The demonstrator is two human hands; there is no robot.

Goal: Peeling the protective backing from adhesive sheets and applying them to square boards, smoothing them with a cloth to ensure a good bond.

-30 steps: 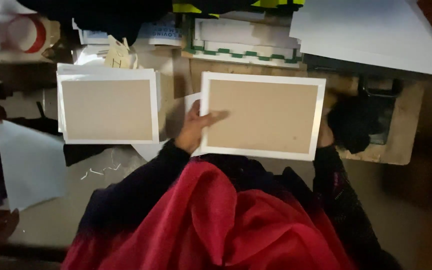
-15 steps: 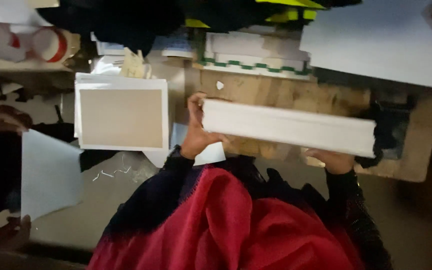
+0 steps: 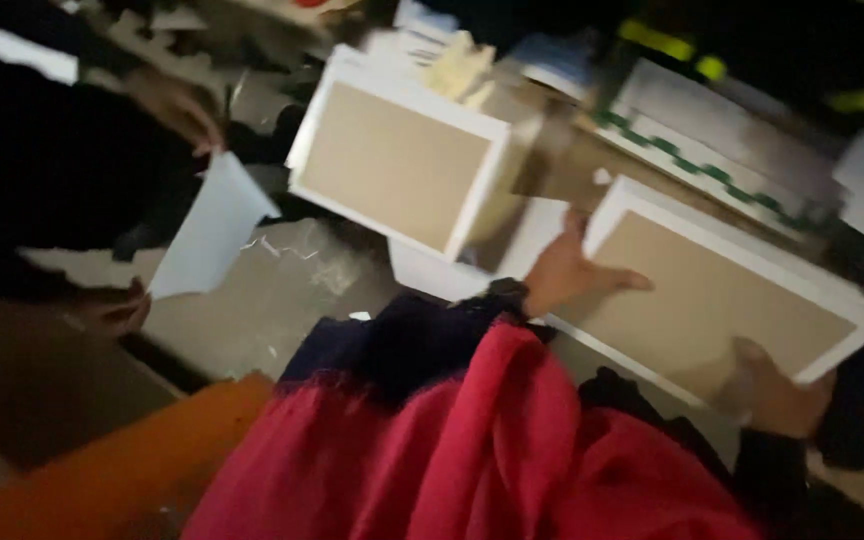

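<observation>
Sheet (image 3: pixel 210 228) of white paper far left, pinched at top by a co-worker's hand (image 3: pixel 177 105), second co-worker hand (image 3: pixel 117 312) near its lower corner. Scraps (image 3: pixel 287 250) on grey table (image 3: pixel 252 320) just right of it. Next, 1st frame (image 3: pixel 397 160), white border w/ tan backing up, lying flat, tilted, untouched. Cream bits (image 3: pixel 462 65) behind it. Center: left hand (image 3: pixel 577 275), dark cuff, fingers spread flat on near left corner of 2nd frame (image 3: pixel 717 295), thumb on tan backing. 2nd frame same kind, backing up, slanting down to the right, held above table in front of red-clad lap. Right hand (image 3: pixel 777 395) gripping its lower right edge, fingers curled under. Green-trimmed white boxes (image 3: pixel 722 150) stacked behind. Blurry pic, finer detail unclear.
</observation>
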